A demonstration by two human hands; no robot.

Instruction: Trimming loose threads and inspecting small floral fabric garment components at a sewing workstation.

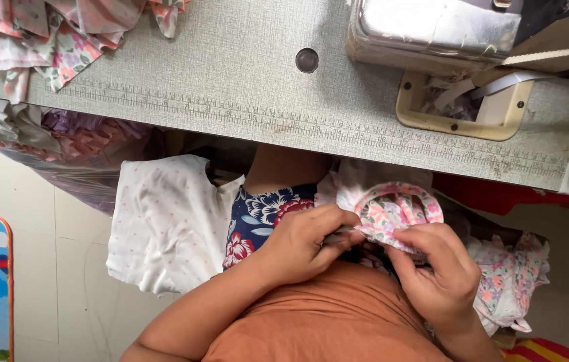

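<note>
I am sitting at my desk (231,74) and holding a small pink flowered cloth piece (398,211) in my lap, just below the desk's near edge, at about 5 o'clock in the view. My left hand (304,245) is pinching its left end, thumb and fingers (341,221) pressed together on the fabric. My right hand (442,275) is gripping its lower right edge, fingers (425,245) curled down over the cloth and closed on it. Both hands are touching the piece, so neither is nearer; it is lying between them, with its long axis running roughly 9 o'clock to 3 o'clock and its gathered, curved top rising toward 12 o'clock, toward the desk.

At 9 o'clock from my left hand, a white dotted cloth (164,224) is draping over my knee. At 4 o'clock from my right hand, a pile of similar flowered pieces (516,281) is lying low beside me. Up at 1 o'clock the sewing machine (432,30) is sitting on the desk, and at 11 o'clock more flowered fabric (63,40) is heaped on the desk's far corner.
</note>
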